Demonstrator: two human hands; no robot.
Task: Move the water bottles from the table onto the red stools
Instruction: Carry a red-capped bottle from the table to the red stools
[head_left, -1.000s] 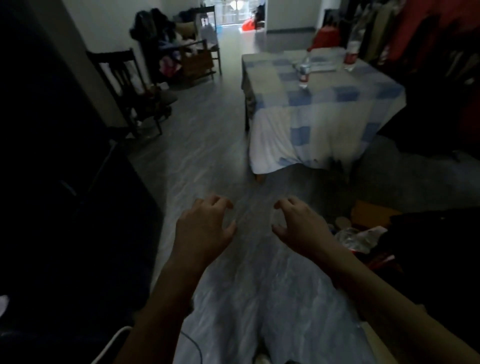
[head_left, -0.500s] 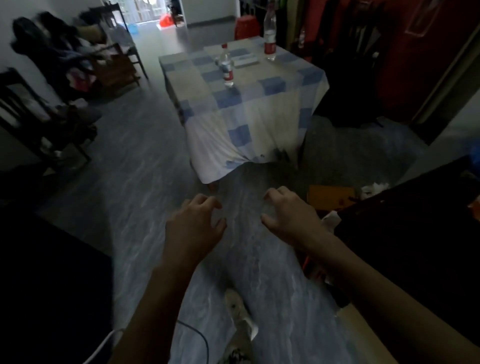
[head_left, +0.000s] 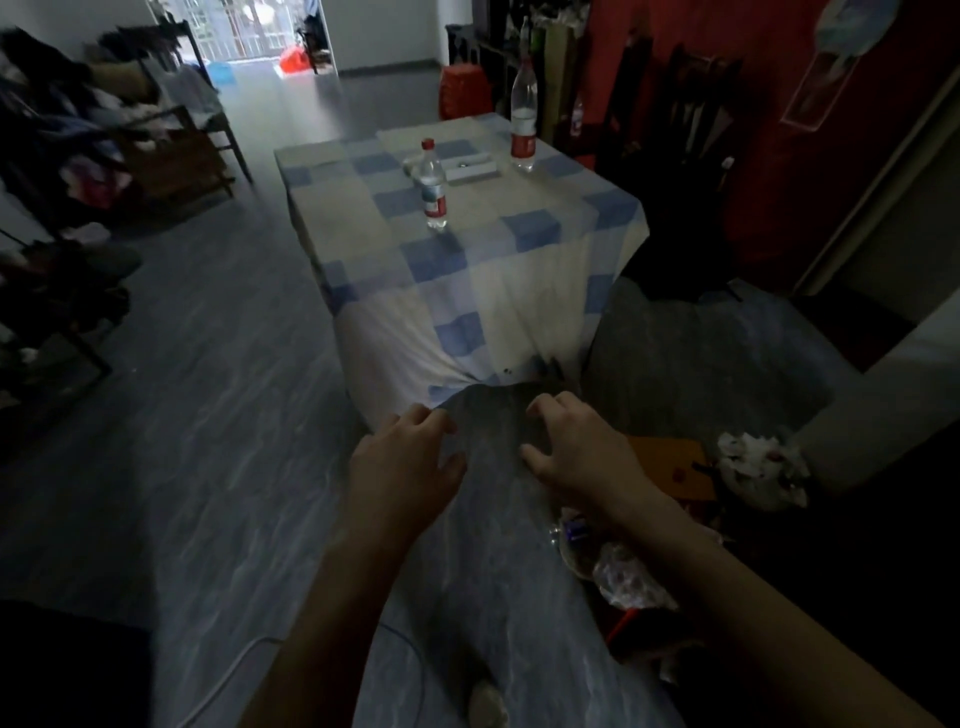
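Bottles wait ahead: the small bottle (head_left: 434, 193) stands upright mid-surface, the tall bottle (head_left: 523, 130) upright near the far edge. The surface (head_left: 467, 270) has come much closer than a moment ago, so I judge I am nearly within reach. My left hand (head_left: 402, 462) and right hand (head_left: 579, 452) hover empty, each grip loosely curled, holding nothing. A red stool (head_left: 464, 92) sits beyond the surface.

I stood in a dim home living room. A table (head_left: 363, 218) wore a blue-checked cloth, clothes were heaped on a wooden chair (head_left: 171, 150), and a doorway (head_left: 249, 31) glowed beyond.
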